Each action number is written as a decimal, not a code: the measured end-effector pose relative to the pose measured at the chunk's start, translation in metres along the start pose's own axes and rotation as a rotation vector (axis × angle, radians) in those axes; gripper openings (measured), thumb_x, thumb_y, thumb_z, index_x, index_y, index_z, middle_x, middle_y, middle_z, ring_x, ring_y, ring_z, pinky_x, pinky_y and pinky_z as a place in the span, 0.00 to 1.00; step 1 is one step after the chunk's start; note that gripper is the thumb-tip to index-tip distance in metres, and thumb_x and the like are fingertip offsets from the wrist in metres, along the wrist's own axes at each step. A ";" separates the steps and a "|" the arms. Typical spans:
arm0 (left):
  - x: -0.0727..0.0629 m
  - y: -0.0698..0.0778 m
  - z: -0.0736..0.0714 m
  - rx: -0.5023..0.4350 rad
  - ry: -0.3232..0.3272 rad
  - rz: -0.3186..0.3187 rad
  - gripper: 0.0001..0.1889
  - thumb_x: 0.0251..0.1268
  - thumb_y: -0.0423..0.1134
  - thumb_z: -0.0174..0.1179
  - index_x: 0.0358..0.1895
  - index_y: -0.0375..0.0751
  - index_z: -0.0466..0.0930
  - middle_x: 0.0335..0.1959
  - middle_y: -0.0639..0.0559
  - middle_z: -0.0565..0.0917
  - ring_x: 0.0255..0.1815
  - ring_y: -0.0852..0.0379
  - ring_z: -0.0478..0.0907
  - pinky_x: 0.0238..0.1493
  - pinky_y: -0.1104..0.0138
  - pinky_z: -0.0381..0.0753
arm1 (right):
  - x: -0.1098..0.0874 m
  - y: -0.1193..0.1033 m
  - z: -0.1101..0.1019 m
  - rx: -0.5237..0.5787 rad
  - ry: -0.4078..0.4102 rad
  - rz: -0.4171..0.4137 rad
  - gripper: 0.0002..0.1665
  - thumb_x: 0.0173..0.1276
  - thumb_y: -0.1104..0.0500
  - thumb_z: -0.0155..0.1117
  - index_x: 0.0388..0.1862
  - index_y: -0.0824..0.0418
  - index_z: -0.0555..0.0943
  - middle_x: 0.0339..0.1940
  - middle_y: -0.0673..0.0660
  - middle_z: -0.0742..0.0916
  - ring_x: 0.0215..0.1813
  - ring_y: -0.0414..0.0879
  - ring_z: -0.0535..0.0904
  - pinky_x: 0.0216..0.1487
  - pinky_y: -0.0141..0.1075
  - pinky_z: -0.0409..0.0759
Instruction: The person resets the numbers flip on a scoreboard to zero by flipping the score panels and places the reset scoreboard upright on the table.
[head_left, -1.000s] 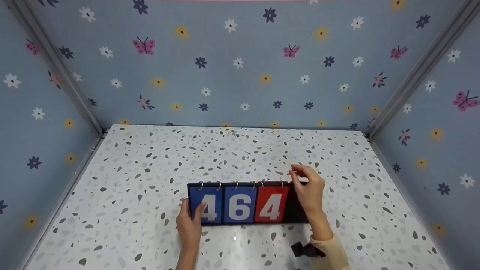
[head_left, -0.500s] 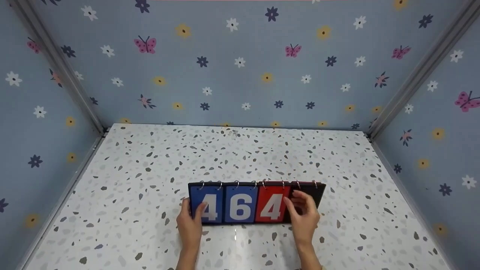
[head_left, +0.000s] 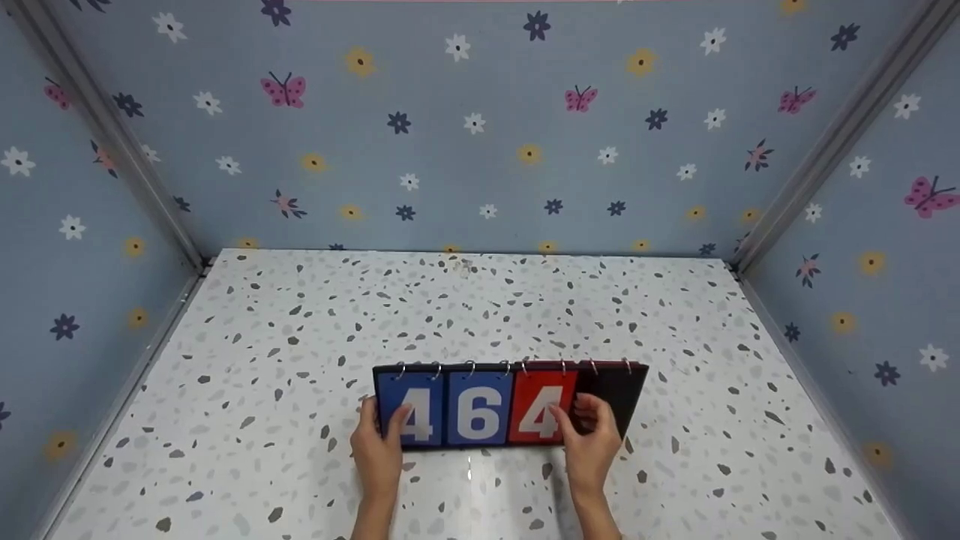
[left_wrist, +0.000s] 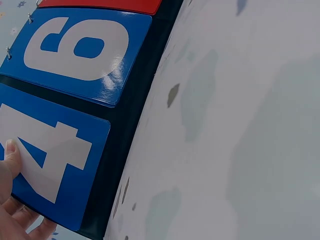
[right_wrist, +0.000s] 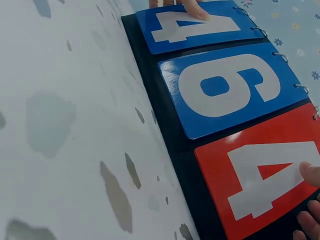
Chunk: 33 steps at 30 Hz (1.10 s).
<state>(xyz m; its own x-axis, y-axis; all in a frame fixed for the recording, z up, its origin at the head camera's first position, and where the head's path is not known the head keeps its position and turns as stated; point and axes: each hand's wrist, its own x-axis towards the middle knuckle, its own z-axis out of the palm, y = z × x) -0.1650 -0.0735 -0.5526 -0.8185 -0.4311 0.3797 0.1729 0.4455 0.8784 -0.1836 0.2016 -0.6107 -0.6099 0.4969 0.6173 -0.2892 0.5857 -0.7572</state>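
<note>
A flip scoreboard (head_left: pixel 480 448) stands in front of me, held between both hands. Its ringed cards read a blue 4 (head_left: pixel 388 386), a blue 6 (head_left: pixel 456 431) and a red 4 (head_left: pixel 520 386); the rightmost panel (head_left: pixel 626 386) is bare black. My left hand (head_left: pixel 377 450) grips the left end, thumb on the blue 4 card and fingers round the board's edge. At the red 4 card, my right hand (head_left: pixel 592 446) lays its thumb on the front, with curled fingers at the right edge, apparently pinching it. In the right wrist view those fingers (right_wrist: pixel 309 222) show below that edge.
The scoreboard stands on a white speckled tabletop (head_left: pixel 300 322). Blue flowered panels rise at the back (head_left: pixel 480 82) and at both sides, joined by grey metal posts (head_left: pixel 120 142) at the corners.
My right hand has come down from the top of the black right panel and moved left to the red 4 card. My left hand and the shown numbers are unchanged.
</note>
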 end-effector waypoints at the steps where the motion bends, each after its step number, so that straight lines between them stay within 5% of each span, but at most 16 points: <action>1: 0.000 0.000 0.000 0.004 -0.001 -0.004 0.15 0.53 0.40 0.62 0.39 0.35 0.71 0.30 0.47 0.79 0.31 0.55 0.76 0.33 0.62 0.72 | -0.001 0.001 0.001 0.009 0.003 0.006 0.24 0.42 0.51 0.75 0.39 0.49 0.76 0.35 0.43 0.79 0.36 0.38 0.75 0.34 0.27 0.72; 14: 0.000 0.001 -0.002 -0.009 0.011 0.023 0.13 0.52 0.38 0.63 0.37 0.37 0.71 0.26 0.50 0.79 0.26 0.58 0.74 0.29 0.66 0.71 | 0.014 -0.048 -0.012 0.161 -0.046 0.085 0.18 0.41 0.59 0.76 0.29 0.61 0.77 0.25 0.55 0.80 0.26 0.43 0.75 0.27 0.26 0.72; 25: 0.000 0.000 -0.001 -0.015 0.006 0.019 0.14 0.53 0.39 0.63 0.37 0.36 0.71 0.28 0.49 0.79 0.28 0.56 0.75 0.30 0.63 0.71 | 0.010 0.009 -0.007 0.143 -0.109 0.214 0.13 0.41 0.52 0.75 0.24 0.52 0.80 0.22 0.49 0.81 0.22 0.43 0.76 0.21 0.28 0.73; 33: 0.000 0.003 -0.002 -0.017 0.005 0.005 0.13 0.52 0.39 0.63 0.37 0.37 0.71 0.27 0.49 0.79 0.28 0.57 0.75 0.29 0.64 0.71 | 0.008 0.006 -0.013 0.008 -0.127 0.090 0.12 0.46 0.50 0.72 0.30 0.48 0.79 0.26 0.44 0.81 0.21 0.38 0.73 0.22 0.27 0.72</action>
<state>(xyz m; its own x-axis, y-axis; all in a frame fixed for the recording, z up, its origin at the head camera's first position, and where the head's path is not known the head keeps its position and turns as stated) -0.1632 -0.0737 -0.5500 -0.8151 -0.4325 0.3856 0.1862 0.4347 0.8811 -0.1802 0.2176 -0.6075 -0.7219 0.4620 0.5151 -0.2345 0.5370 -0.8103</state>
